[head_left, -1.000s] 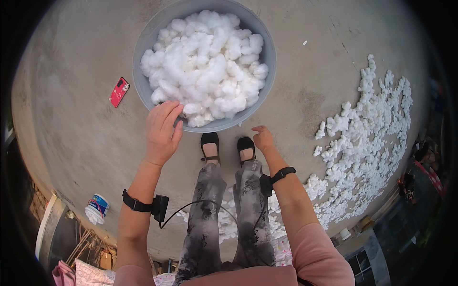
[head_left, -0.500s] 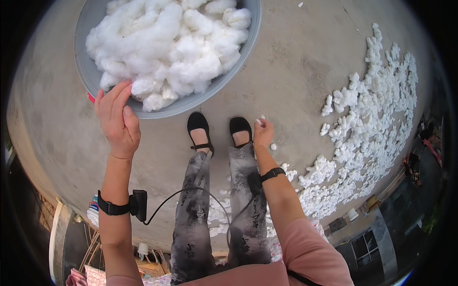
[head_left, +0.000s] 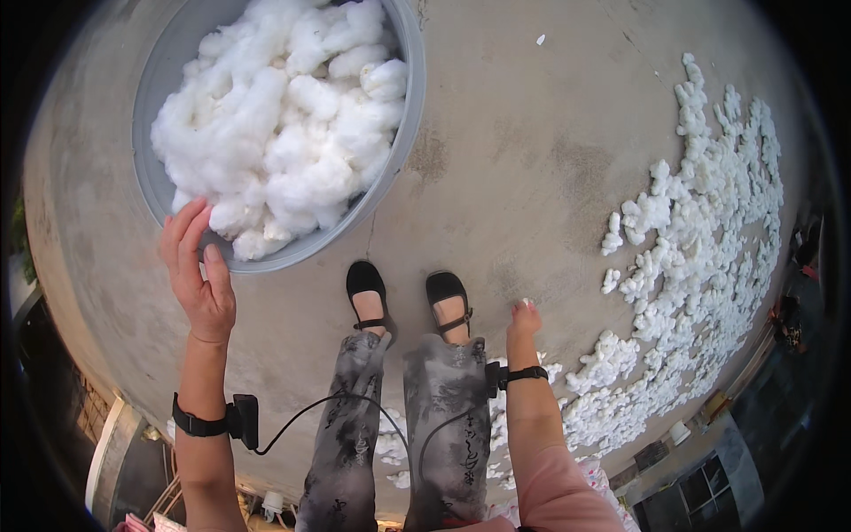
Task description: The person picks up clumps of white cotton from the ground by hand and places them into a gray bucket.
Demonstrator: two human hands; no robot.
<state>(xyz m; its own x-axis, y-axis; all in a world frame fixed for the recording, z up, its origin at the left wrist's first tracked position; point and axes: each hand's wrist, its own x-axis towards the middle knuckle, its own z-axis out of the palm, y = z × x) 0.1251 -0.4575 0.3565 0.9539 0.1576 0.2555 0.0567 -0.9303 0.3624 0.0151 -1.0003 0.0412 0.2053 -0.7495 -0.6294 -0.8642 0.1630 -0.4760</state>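
A large grey basin heaped with fluffy white cotton stands at the upper left. My left hand is at its near rim, fingers stretched with the thumb apart, the fingertips next to the cotton; whether they touch it I cannot tell. Lower and to the right, my right hand is closed in a pinch, and a small white tuft of cotton shows at its fingertips. Most of that hand's fingers are hidden from above.
Many cotton tufts lie spread over the concrete floor on the right, reaching behind my legs. My black shoes stand between the basin and the spread cotton. A cable runs between my wrist straps. A white scrap lies far off.
The basin sits further left and lower in view. My right hand has moved right and away from my shoe, still pinching cotton. The left hand stays by the rim, its thumb more upright.
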